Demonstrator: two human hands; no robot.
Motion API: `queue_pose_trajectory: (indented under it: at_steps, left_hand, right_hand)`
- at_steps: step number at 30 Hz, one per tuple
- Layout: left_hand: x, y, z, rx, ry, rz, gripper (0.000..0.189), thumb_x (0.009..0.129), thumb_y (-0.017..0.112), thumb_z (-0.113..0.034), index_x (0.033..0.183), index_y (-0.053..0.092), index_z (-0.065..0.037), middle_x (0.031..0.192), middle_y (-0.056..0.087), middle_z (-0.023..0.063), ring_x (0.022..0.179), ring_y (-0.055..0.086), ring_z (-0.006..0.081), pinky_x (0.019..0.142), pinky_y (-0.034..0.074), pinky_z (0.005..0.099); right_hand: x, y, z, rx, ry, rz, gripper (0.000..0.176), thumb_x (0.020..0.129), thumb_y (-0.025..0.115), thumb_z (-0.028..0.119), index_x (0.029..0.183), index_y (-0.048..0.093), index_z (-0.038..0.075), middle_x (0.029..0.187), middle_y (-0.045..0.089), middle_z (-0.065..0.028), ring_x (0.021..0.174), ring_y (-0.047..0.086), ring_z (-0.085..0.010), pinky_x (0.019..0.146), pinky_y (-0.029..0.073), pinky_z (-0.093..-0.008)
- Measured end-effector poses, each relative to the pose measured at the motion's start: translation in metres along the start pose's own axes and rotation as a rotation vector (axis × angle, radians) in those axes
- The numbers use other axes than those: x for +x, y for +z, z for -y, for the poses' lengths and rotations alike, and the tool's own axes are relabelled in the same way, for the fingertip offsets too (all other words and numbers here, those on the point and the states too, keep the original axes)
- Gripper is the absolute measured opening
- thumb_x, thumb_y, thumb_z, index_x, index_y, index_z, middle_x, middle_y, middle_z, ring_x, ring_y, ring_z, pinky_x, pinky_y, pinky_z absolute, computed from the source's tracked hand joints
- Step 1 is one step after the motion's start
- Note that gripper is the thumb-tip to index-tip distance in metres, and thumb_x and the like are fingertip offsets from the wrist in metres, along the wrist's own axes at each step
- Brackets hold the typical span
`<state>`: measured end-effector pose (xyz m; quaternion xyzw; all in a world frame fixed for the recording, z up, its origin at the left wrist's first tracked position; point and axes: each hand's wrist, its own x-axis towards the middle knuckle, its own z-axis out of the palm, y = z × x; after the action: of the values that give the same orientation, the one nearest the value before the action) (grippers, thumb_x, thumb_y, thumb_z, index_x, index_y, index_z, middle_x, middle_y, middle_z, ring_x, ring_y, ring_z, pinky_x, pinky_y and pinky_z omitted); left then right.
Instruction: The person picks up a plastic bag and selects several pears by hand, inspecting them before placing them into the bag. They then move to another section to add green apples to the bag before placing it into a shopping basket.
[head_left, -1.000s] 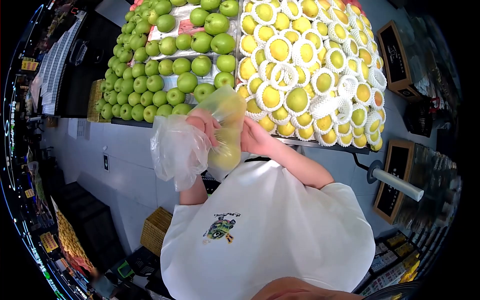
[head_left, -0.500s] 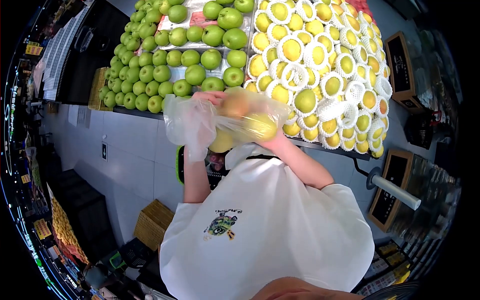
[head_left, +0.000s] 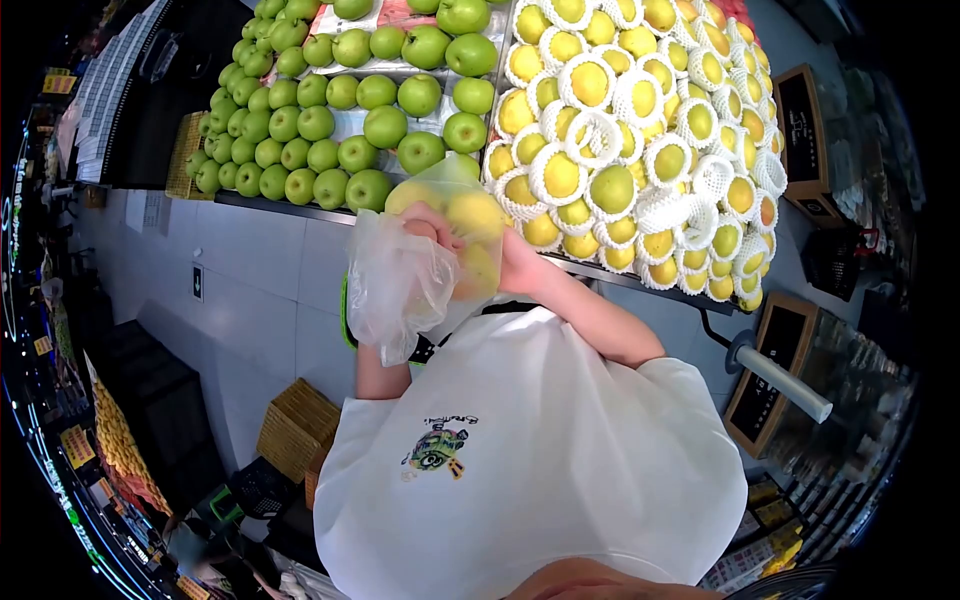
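Observation:
A clear plastic bag (head_left: 400,290) with several round yellow fruits (head_left: 476,216) in it is held in front of my chest, by the stand's front edge. My left hand (head_left: 432,226) is closed on the gathered film, its fingers curled, and the loose end of the bag hangs down over my wrist. Against the bag's right side is my right hand (head_left: 516,264), holding it with the fingers partly hidden behind the fruit. Just beyond the bag lie green apples (head_left: 420,150) in rows. To their right are yellow fruits in white foam nets (head_left: 558,175).
Loose foam nets (head_left: 593,138) lie on the yellow fruit. A bag roll on a holder (head_left: 785,380) sticks out at the right, near framed black signs (head_left: 770,375). Yellow woven baskets (head_left: 298,430) stand on the floor at lower left, beside dark crates (head_left: 160,385).
The bag has swung from lying sideways to hanging more upright, nearer my left side. My right hand has moved left with it. The fruit inside has shifted.

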<state>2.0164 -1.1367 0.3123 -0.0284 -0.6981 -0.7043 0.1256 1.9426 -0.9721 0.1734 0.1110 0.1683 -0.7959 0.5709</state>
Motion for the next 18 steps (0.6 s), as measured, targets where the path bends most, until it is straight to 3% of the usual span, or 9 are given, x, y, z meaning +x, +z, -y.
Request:
queue_pose_trajectory:
  at_steps: [2,3,5,8,10,14,15,17,18]
  left_hand:
    - [0.000,0.001,-0.011,-0.043,-0.026,0.045,0.030,0.092,0.070,-0.026,0.080,0.061,0.000,0.073,0.057,0.0085,0.066,0.066,0.0252,0.079,0.060,0.0469]
    - [0.001,-0.002,-0.012,-0.075,-0.061,0.120,0.031,0.091,0.070,-0.027,0.080,0.060,0.000,0.072,0.056,0.0085,0.068,0.066,0.0264,0.082,0.059,0.0480]
    - [0.000,-0.001,-0.011,-0.110,-0.091,0.189,0.031,0.090,0.071,-0.028,0.080,0.059,0.000,0.070,0.056,0.0086,0.070,0.066,0.0277,0.085,0.057,0.0492]
    - [-0.008,0.008,0.000,-0.098,-0.031,0.010,0.027,0.093,0.067,-0.025,0.080,0.059,-0.003,0.074,0.058,0.0082,0.081,0.067,0.0297,0.089,0.054,0.0476]
    - [-0.008,0.012,0.016,0.128,0.261,-0.086,0.021,0.082,0.074,-0.017,0.076,0.061,-0.002,0.095,0.066,0.0082,0.088,0.064,0.0187,0.080,0.053,0.0333]
    - [-0.030,0.028,0.028,0.171,0.248,-0.319,0.018,0.084,0.074,-0.017,0.087,0.061,-0.004,0.105,0.064,0.0067,0.093,0.062,0.0177,0.081,0.051,0.0336]
    - [-0.037,0.033,0.028,0.144,0.121,-0.461,0.017,0.094,0.064,-0.021,0.092,0.060,-0.004,0.097,0.062,0.0055,0.087,0.060,0.0185,0.079,0.051,0.0351]
    - [-0.052,0.044,0.027,0.123,-0.015,-0.638,0.022,0.104,0.054,-0.024,0.097,0.059,-0.005,0.088,0.060,0.0042,0.080,0.058,0.0193,0.077,0.050,0.0365]
    - [-0.058,0.052,0.028,-0.034,-0.099,-0.691,0.023,0.105,0.053,-0.027,0.100,0.059,-0.005,0.089,0.060,0.0037,0.078,0.055,0.0162,0.076,0.050,0.0343]
  right_hand:
    - [0.005,-0.015,-0.017,0.370,0.357,0.296,0.063,0.105,0.043,0.055,0.151,0.044,0.012,0.147,0.054,-0.0078,0.133,0.054,-0.0264,0.113,0.042,-0.0490]
    - [0.002,-0.012,-0.017,0.372,0.360,0.290,0.063,0.105,0.043,0.055,0.151,0.044,0.012,0.147,0.054,-0.0078,0.133,0.054,-0.0264,0.113,0.042,-0.0490]
    - [-0.006,-0.004,-0.014,0.429,0.345,0.352,0.066,0.103,0.047,0.057,0.152,0.044,0.012,0.149,0.053,-0.0087,0.133,0.054,-0.0270,0.112,0.043,-0.0490]
    - [-0.023,0.017,-0.003,0.378,0.243,0.217,0.068,0.102,0.049,0.058,0.152,0.044,0.013,0.150,0.052,-0.0099,0.133,0.054,-0.0286,0.111,0.044,-0.0503]
    - [-0.025,0.008,0.000,0.414,0.198,0.214,0.069,0.101,0.051,0.057,0.152,0.044,0.012,0.151,0.052,-0.0106,0.133,0.054,-0.0294,0.111,0.044,-0.0510]
    - [-0.044,-0.001,0.011,0.304,-0.061,0.220,0.065,0.101,0.052,0.051,0.149,0.048,0.008,0.152,0.051,-0.0128,0.134,0.053,-0.0317,0.113,0.042,-0.0524]
    - [-0.044,-0.012,0.015,0.305,-0.037,0.214,0.065,0.101,0.052,0.051,0.149,0.048,0.008,0.152,0.051,-0.0128,0.134,0.053,-0.0317,0.113,0.042,-0.0524]
    - [-0.035,-0.039,0.022,0.267,0.037,0.200,0.051,0.101,0.052,0.044,0.134,0.061,0.006,0.151,0.052,-0.0139,0.134,0.053,-0.0335,0.113,0.042,-0.0533]
    - [-0.046,-0.007,0.026,0.278,0.091,-0.093,0.039,0.101,0.051,0.041,0.112,0.068,0.007,0.150,0.053,-0.0138,0.135,0.052,-0.0326,0.112,0.042,-0.0524]
